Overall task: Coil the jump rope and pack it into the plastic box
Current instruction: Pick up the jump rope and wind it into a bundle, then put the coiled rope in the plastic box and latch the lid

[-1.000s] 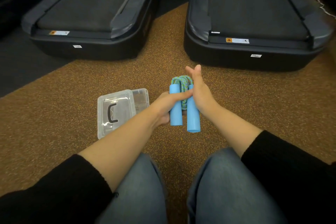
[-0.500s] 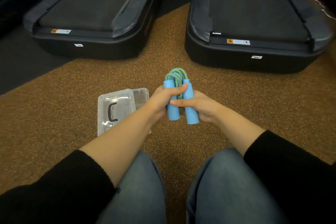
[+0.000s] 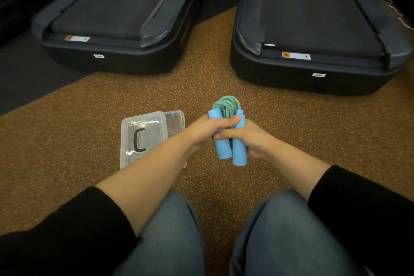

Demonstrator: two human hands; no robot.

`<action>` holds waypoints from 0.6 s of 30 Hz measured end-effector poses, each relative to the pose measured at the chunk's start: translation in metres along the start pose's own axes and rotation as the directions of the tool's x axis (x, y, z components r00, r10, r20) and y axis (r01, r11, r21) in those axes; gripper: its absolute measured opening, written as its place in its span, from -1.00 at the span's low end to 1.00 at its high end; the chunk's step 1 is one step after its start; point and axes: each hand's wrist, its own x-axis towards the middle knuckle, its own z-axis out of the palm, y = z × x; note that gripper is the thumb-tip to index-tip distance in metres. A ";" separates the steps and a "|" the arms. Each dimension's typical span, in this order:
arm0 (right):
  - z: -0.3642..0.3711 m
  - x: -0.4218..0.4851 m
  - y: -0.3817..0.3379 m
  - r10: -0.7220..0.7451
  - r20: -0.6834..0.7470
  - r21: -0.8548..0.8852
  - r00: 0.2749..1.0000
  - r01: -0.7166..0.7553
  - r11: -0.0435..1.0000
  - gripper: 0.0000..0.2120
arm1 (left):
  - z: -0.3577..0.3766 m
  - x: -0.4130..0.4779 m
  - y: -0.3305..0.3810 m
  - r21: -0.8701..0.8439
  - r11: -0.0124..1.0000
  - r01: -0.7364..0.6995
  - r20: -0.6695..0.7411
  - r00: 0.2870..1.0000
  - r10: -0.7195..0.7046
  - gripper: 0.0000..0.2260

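Just left of the left hand (image 3: pixel 201 130), on the floor, lies the clear rectangular plastic box (image 3: pixel 175 122). Its transparent lid with a black C-shaped handle (image 3: pixel 140 141) rests across most of the opening.

The left hand curls fingers and thumb round the upper part of the jump rope's two sky-blue foam handles (image 3: pixel 233 152), and the coiled green-and-blue braided cord (image 3: pixel 227 105) bulges above its knuckles. The right hand (image 3: pixel 248 139) grips the same bundle from the opposite side, slightly lower, touching the left hand.

The coil appears finished, and packing is not yet begun. Done well, one hand keeps the loops clamped while the other moves the lid aside. The handles then go in parallel, along the box's long side.

Beyond the hands, each black treadmill (image 3: pixel 112 18) (image 3: pixel 313 18) bears an orange-and-white warning sticker (image 3: pixel 77 38) (image 3: pixel 296 55) and a small white tag (image 3: pixel 98 56) (image 3: pixel 318 75). Their print is too small to read.
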 end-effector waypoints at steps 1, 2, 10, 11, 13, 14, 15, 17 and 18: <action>0.001 0.002 0.000 0.009 0.004 0.004 1.000 -0.009 1.000 -0.72 | -0.003 0.000 0.001 0.033 0.999 0.015 0.034 0.999 -0.016 -0.93; 0.002 0.004 0.000 0.014 0.008 -0.001 1.000 -0.014 1.000 -0.75 | -0.007 0.000 0.002 0.061 0.998 0.028 0.064 0.997 -0.032 -0.93; 0.002 0.032 0.011 0.076 -0.047 -0.134 0.996 -0.081 0.988 -0.79 | -0.071 0.011 -0.028 0.503 0.851 0.151 0.164 0.950 -0.265 0.15; 0.001 0.036 0.013 0.091 -0.076 -0.138 0.993 -0.101 0.985 -0.79 | -0.078 0.015 -0.033 0.572 0.802 0.172 0.156 0.937 -0.312 0.14; -0.002 0.045 0.016 0.117 -0.107 -0.154 0.987 -0.132 0.979 -0.79 | -0.089 0.022 -0.047 0.678 0.696 0.237 0.078 0.918 -0.389 -0.03; -0.003 0.050 0.019 0.128 -0.113 -0.164 0.985 -0.146 0.976 -0.78 | -0.094 0.025 -0.054 0.702 0.662 0.261 0.037 0.916 -0.400 -0.10; -0.004 0.054 0.022 0.141 -0.115 -0.171 0.983 -0.159 0.972 -0.78 | -0.098 0.028 -0.061 0.711 0.642 0.287 -0.004 0.914 -0.405 -0.17; -0.006 0.065 0.028 0.168 -0.117 -0.181 0.979 -0.187 0.966 -0.78 | -0.112 0.035 -0.076 0.709 0.626 0.324 -0.081 0.920 -0.384 -0.30; -0.008 0.070 0.032 0.180 -0.116 -0.186 0.977 -0.199 0.962 -0.78 | -0.119 0.038 -0.084 0.705 0.621 0.342 -0.120 0.921 -0.370 -0.35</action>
